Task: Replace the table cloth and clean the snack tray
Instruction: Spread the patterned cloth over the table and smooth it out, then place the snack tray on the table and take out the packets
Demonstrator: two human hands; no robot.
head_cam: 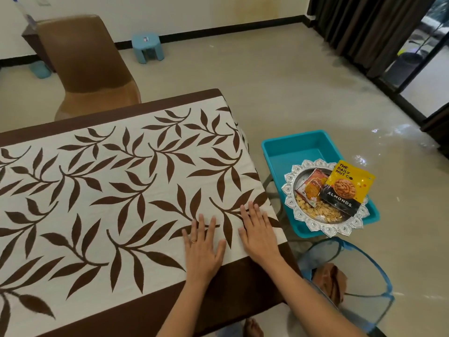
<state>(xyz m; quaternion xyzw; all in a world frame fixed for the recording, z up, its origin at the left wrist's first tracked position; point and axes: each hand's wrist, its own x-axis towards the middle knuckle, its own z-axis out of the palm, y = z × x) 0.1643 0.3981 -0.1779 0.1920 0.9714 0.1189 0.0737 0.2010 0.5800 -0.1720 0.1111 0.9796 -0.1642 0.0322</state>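
A cream table cloth [102, 190] with brown leaf print and a brown border covers the table. My left hand [202, 246] and my right hand [258, 233] lie flat on it near the table's right end, fingers straight and spread. To the right of the table, a silver scalloped snack tray [290, 184] rests on a teal plastic tub [291, 149]. On the tray lie a yellow and black almonds packet [345, 188], a small orange snack packet [312, 184] and loose nuts [320, 212].
A blue mesh hamper [364, 288] stands on the floor by the table's near right corner, with a brown cloth [330, 280] inside. A brown chair [90, 66] sits behind the table. A small blue stool [148, 47] stands by the far wall. Dark curtains [364, 27] hang at the right.
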